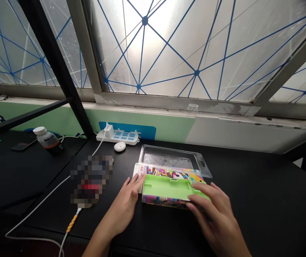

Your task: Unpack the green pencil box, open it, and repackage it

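Note:
A pencil case (163, 189) with a bright green hollow inside and a colourful cartoon-printed outside lies lid-up and opened in front of me on the black table. My left hand (127, 200) rests at its left end, fingers stretched out and touching the corner. Over the right end curls my right hand (214, 207), its fingertips on the green inside and the near edge. Part of that end is hidden under the fingers. Behind the case, a printed cardboard backing (137, 171) shows at the left, next to a clear plastic blister shell (169, 157).
To the left, a blurred-out phone-like object (91, 182) has a white cable (44, 201) plugged in. A power strip (124, 135) and a round white case (120, 146) sit by the wall. A bottle (47, 139) stands farther left, past a black metal frame (53, 53).

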Available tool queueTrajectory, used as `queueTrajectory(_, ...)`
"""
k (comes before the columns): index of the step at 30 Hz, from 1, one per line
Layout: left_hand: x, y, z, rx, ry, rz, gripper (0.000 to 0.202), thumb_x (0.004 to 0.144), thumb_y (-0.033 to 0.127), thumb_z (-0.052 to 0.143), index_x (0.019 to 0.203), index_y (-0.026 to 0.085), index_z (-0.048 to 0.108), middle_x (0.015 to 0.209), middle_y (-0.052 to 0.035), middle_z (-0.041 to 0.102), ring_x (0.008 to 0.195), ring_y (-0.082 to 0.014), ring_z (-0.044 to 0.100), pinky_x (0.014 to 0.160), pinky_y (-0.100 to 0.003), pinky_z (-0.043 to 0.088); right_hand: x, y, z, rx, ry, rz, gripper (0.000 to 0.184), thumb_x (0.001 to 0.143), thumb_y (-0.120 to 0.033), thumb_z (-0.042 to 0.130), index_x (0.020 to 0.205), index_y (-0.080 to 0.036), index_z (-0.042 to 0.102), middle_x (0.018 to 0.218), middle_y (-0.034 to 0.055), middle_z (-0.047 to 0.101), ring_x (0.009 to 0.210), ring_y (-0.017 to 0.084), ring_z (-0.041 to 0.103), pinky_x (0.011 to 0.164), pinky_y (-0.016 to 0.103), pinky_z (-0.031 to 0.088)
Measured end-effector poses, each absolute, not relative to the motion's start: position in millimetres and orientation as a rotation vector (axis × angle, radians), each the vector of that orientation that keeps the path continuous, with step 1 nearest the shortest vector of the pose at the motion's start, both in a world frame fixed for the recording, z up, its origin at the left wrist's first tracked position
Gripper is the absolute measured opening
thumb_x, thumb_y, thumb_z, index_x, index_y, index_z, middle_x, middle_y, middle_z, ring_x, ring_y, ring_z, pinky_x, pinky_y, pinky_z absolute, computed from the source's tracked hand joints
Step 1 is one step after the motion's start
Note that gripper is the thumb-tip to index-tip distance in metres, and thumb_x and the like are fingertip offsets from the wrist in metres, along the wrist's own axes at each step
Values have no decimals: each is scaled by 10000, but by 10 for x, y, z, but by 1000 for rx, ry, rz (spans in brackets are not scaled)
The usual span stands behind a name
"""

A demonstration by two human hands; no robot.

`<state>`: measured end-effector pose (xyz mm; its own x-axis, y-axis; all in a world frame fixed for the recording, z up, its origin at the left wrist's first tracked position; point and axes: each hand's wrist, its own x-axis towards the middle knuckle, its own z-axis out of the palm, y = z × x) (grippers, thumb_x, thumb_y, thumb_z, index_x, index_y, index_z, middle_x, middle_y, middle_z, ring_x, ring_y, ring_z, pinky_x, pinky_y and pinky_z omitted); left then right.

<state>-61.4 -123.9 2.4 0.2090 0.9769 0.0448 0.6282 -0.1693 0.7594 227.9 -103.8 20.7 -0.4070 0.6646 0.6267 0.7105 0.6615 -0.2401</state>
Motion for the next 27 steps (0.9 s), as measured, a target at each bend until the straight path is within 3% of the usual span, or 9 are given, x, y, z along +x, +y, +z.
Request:
queueTrajectory(2,-633,-1248,33,1832,1513,755,546,1060,503,137,1533,339,355,1586,1,351,1498,-222,250,1220,-531,216,2491,-1173,238,-1042,-2293,-28,242,910,-365,626,1151,-377,640,1327,46,639,1171,322,624,1069,567,409)
queueTrajectory(5,-625,-1228,-16,1868,1554,700,545,1037,515,348,1545,322,316,1593,-36,330,1495,-245,256,1218,-552,203,2810,-1265,124,-1073,-2467,-13,511,816,-517,702,1310,-460,583,1443,40,570,1217,400,603,991,629,471)
queueTrajectory(9,-591,-1188,-106,1912,1616,655,629,992,504,486,1558,317,286,1602,-55,319,1499,-259,254,1215,-555,216,3080,-1231,-204,-1290,-2400,-84,851,797,-457,700,1551,-355,317,1538,131,444,1245,447,574,862,624,558)
queueTrajectory(12,-572,-1190,-143,1933,1646,660,600,1010,480,449,1561,300,294,1603,-55,331,1498,-259,264,1220,-561,197,3121,-1197,-372,-1336,-2327,-31,779,881,-317,577,1578,-337,230,1454,94,560,1214,368,622,861,536,592)
queueTrajectory(14,-573,-1211,-163,1911,1647,707,551,1036,469,378,1556,293,318,1595,-51,355,1491,-261,286,1220,-560,202,3093,-1181,-414,-1356,-2239,-15,658,917,-301,531,1537,-347,317,1345,57,659,1172,326,658,864,484,601)
queueTrajectory(17,-604,-1252,-205,1784,1638,851,541,1057,483,262,1561,292,314,1548,-59,444,1461,-271,354,1185,-541,315,3018,-1147,-427,-1457,-2082,-37,442,939,-403,544,1375,-334,517,1210,43,733,1119,322,683,872,481,597)
queueTrajectory(20,-646,-1270,-249,1687,1606,939,622,1033,573,204,1573,276,293,1496,-84,515,1440,-294,391,1140,-526,394,2956,-1107,-456,-1532,-2018,-68,419,945,-488,533,1315,-293,553,1194,76,734,1085,334,690,905,523,572)
queueTrajectory(24,-629,-1265,-266,1765,1567,932,755,960,691,345,1581,268,269,1512,-108,496,1427,-338,406,1151,-536,367,2919,-1102,-531,-1497,-2058,-78,578,933,-530,548,1431,-258,441,1263,119,690,1083,338,684,962,577,521)
queueTrajectory(27,-536,-1275,-196,1851,1589,924,821,921,627,535,1592,297,195,1520,-104,487,1386,-333,468,1130,-507,402,2902,-1137,-499,-1402,-2102,-56,534,951,-429,566,1439,-262,429,1252,101,694,1091,310,682,1041,587,457)
